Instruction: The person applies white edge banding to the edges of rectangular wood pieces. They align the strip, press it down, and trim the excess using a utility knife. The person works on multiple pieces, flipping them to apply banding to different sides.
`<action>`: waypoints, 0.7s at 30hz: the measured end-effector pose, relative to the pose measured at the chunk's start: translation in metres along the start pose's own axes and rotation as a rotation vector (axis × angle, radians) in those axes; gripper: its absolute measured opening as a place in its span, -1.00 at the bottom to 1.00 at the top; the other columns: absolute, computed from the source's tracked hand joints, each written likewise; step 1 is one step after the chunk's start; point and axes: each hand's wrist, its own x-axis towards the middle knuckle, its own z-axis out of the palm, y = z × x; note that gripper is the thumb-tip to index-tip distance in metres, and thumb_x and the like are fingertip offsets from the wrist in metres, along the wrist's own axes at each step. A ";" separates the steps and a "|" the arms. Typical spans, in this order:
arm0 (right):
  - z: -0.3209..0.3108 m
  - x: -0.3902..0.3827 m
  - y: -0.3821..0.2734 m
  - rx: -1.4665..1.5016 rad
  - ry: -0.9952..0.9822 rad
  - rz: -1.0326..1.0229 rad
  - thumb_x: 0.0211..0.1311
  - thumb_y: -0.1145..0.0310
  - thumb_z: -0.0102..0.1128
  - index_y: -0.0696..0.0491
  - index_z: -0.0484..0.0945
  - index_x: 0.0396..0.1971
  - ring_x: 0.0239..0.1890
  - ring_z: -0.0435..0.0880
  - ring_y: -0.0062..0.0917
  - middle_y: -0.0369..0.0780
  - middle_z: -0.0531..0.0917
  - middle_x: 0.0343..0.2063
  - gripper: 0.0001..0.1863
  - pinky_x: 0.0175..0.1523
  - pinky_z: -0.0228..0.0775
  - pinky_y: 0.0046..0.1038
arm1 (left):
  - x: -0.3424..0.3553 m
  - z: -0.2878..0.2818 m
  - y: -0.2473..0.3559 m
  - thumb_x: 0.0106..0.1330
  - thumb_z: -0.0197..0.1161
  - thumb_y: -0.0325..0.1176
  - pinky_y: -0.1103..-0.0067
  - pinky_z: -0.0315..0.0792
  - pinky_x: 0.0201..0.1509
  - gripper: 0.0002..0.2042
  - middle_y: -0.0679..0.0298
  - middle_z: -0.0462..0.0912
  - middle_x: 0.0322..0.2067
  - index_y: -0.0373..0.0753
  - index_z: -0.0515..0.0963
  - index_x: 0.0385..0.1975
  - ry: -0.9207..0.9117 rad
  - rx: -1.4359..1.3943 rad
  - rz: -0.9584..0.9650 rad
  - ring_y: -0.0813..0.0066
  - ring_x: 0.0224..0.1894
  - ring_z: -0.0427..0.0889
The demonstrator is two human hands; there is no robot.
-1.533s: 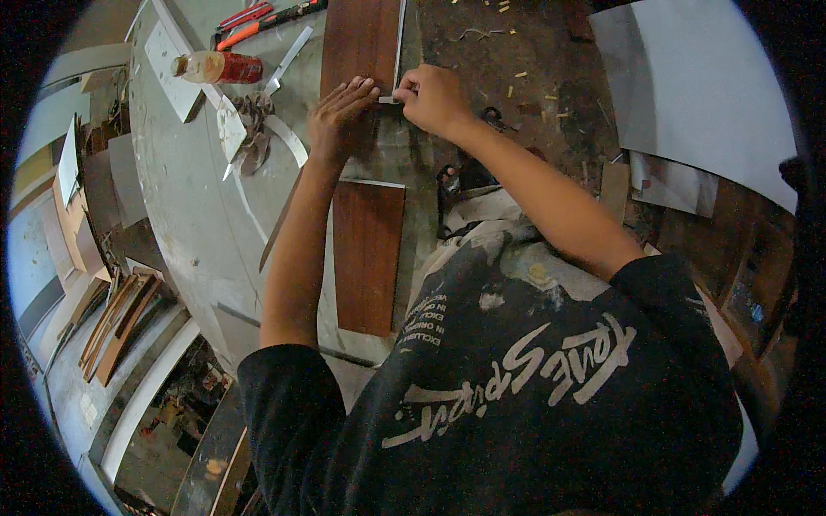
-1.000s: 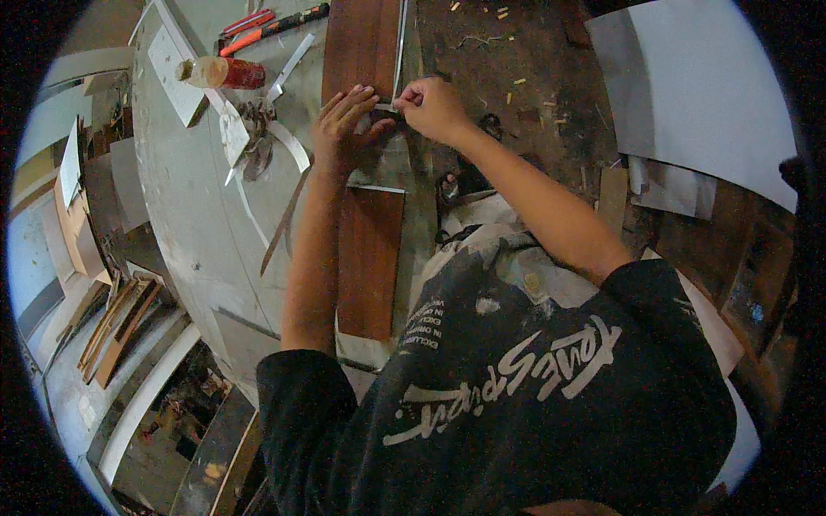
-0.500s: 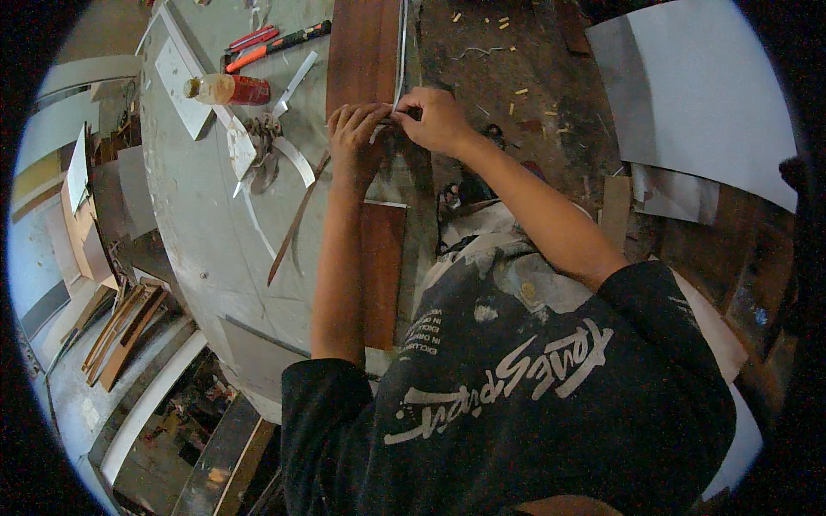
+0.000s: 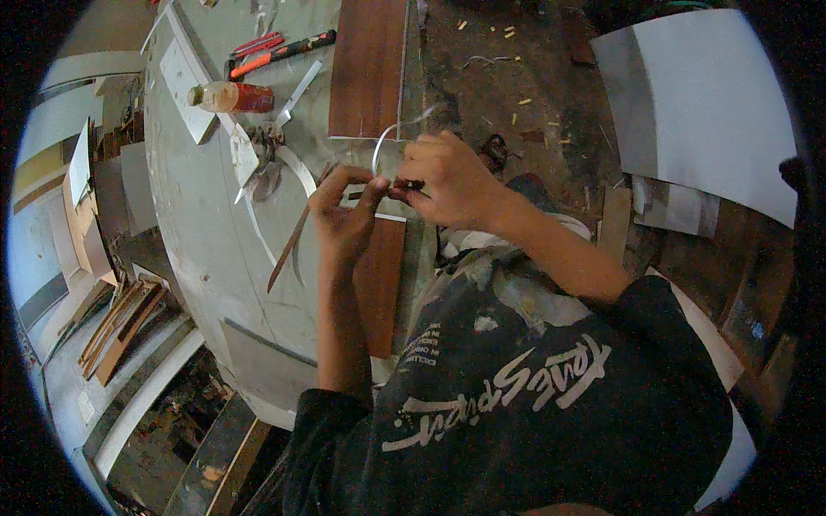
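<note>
Left hand: While its thumb and forefinger meet in a pinch on the white strip, the other fingers of the left hand are bent.
Right hand: The fingers of the right hand are curled in, just beside the left fingertips; a small dark piece shows between the hands, and whether the right one grips it I cannot tell.
White strip: It rises from the left fingertips and bends over toward the right, above the table edge.
Brown boards: The upper board lies just beyond the hands; the lower board is partly hidden by the left forearm.
Table: On the grey-green table, left of the boards, are a bottle, an orange-and-black tool, a red tool, a crumpled rag and a thin brown strip.
</note>
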 end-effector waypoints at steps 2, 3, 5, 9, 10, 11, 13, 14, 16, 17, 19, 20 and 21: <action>-0.007 -0.011 -0.007 0.025 -0.017 0.045 0.07 0.34 0.48 0.03 0.65 -0.46 -0.28 0.58 -0.26 -0.21 0.58 -0.46 -0.85 -0.16 0.32 -0.25 | -0.016 -0.012 0.004 0.33 0.44 -0.39 0.56 0.48 -0.17 -0.87 0.30 0.73 -0.38 -0.32 0.69 -0.33 0.084 -0.046 -0.079 0.54 -0.32 0.63; -0.010 -0.016 -0.009 0.021 -0.041 0.059 0.08 0.37 0.47 0.03 0.66 -0.45 -0.30 0.59 -0.27 -0.21 0.59 -0.47 -0.87 -0.17 0.33 -0.27 | -0.023 -0.022 0.006 0.34 0.43 -0.38 0.57 0.48 -0.18 -0.87 0.31 0.72 -0.38 -0.33 0.68 -0.34 0.141 -0.029 -0.078 0.56 -0.32 0.62; -0.017 -0.023 -0.012 0.126 -0.025 0.147 0.10 0.37 0.47 0.05 0.67 -0.45 -0.33 0.62 -0.32 -0.20 0.63 -0.47 -0.88 -0.20 0.38 -0.30 | -0.035 -0.042 0.010 0.38 0.39 -0.39 0.57 0.47 -0.17 -0.86 0.30 0.72 -0.39 -0.33 0.67 -0.35 0.240 -0.018 -0.081 0.56 -0.33 0.61; -0.033 -0.029 -0.020 0.458 0.070 0.463 0.15 0.30 0.49 0.10 0.70 -0.44 -0.46 0.60 -0.53 -0.23 0.67 -0.51 -0.81 -0.31 0.43 -0.41 | -0.050 -0.077 0.001 0.42 0.34 -0.35 0.54 0.48 -0.15 -0.83 0.28 0.71 -0.43 -0.34 0.69 -0.31 0.311 0.068 -0.256 0.55 -0.34 0.61; -0.038 -0.030 -0.024 0.490 0.052 0.625 0.17 0.29 0.50 0.11 0.71 -0.44 -0.50 0.57 -0.60 -0.25 0.67 -0.53 -0.79 -0.34 0.41 -0.46 | -0.052 -0.083 -0.003 0.43 0.34 -0.33 0.55 0.48 -0.15 -0.82 0.27 0.70 -0.43 -0.35 0.69 -0.30 0.299 0.100 -0.272 0.55 -0.33 0.61; -0.045 -0.031 -0.027 0.514 0.053 0.630 0.23 0.25 0.50 0.12 0.72 -0.39 -0.50 0.48 -0.74 -0.34 0.67 -0.52 -0.77 -0.36 0.36 -0.54 | -0.055 -0.090 -0.005 0.46 0.33 -0.22 0.39 0.57 -0.12 -0.73 0.13 0.77 -0.29 -0.34 0.61 -0.10 0.228 0.311 -0.429 0.33 -0.25 0.74; -0.054 -0.033 -0.034 0.602 0.076 0.590 0.27 0.32 0.46 0.10 0.70 -0.37 -0.48 0.45 -0.81 -0.40 0.64 -0.51 -0.83 -0.38 0.27 -0.63 | -0.061 -0.096 -0.008 0.41 0.36 -0.19 0.29 0.58 -0.06 -0.65 0.07 0.76 -0.20 -0.32 0.58 0.01 0.091 0.722 -0.513 0.14 -0.17 0.75; -0.056 -0.034 -0.036 0.641 0.103 0.552 0.30 0.35 0.44 0.09 0.70 -0.37 -0.47 0.44 -0.85 -0.43 0.62 -0.51 -0.86 -0.38 0.22 -0.67 | -0.063 -0.096 -0.007 0.39 0.37 -0.18 0.23 0.58 -0.03 -0.60 0.03 0.76 -0.16 -0.32 0.57 0.07 0.040 0.916 -0.560 0.04 -0.14 0.75; -0.057 -0.035 -0.037 0.614 0.120 0.550 0.31 0.34 0.44 0.09 0.70 -0.37 -0.46 0.43 -0.85 -0.44 0.63 -0.50 -0.86 -0.37 0.22 -0.67 | -0.059 -0.092 -0.002 0.35 0.39 -0.14 0.14 0.48 0.21 -0.49 -0.02 0.65 0.10 -0.26 0.50 0.21 0.032 0.999 -0.448 -0.14 0.14 0.60; -0.056 -0.036 -0.036 0.611 0.135 0.515 0.31 0.34 0.44 0.09 0.70 -0.36 -0.46 0.43 -0.85 -0.44 0.63 -0.49 -0.86 -0.36 0.23 -0.67 | -0.052 -0.086 0.000 0.34 0.40 -0.16 0.16 0.45 0.26 -0.49 -0.01 0.63 0.15 -0.25 0.50 0.21 0.028 1.024 -0.361 -0.12 0.19 0.57; -0.052 -0.038 -0.030 0.570 0.173 0.544 0.30 0.29 0.45 0.11 0.71 -0.36 -0.42 0.50 -0.78 -0.39 0.67 -0.48 -0.81 -0.30 0.33 -0.61 | -0.029 -0.066 0.000 0.28 0.43 -0.24 0.20 0.39 0.32 -0.49 0.04 0.61 0.18 -0.22 0.52 0.21 0.105 0.924 -0.125 -0.06 0.25 0.52; -0.050 -0.040 -0.026 0.560 0.185 0.548 0.29 0.27 0.45 0.12 0.72 -0.36 -0.41 0.53 -0.75 -0.36 0.69 -0.47 -0.79 -0.27 0.38 -0.58 | -0.010 -0.052 -0.005 0.22 0.46 -0.29 0.21 0.36 0.33 -0.48 0.07 0.61 0.18 -0.19 0.54 0.20 0.188 0.800 0.000 -0.01 0.27 0.51; -0.049 -0.043 -0.022 0.552 0.207 0.581 0.29 0.26 0.45 0.13 0.72 -0.36 -0.39 0.54 -0.75 -0.36 0.69 -0.46 -0.78 -0.26 0.39 -0.58 | 0.007 -0.037 -0.013 0.19 0.49 -0.31 0.22 0.38 0.32 -0.49 0.05 0.61 0.17 -0.17 0.56 0.18 0.148 0.716 0.132 -0.04 0.24 0.52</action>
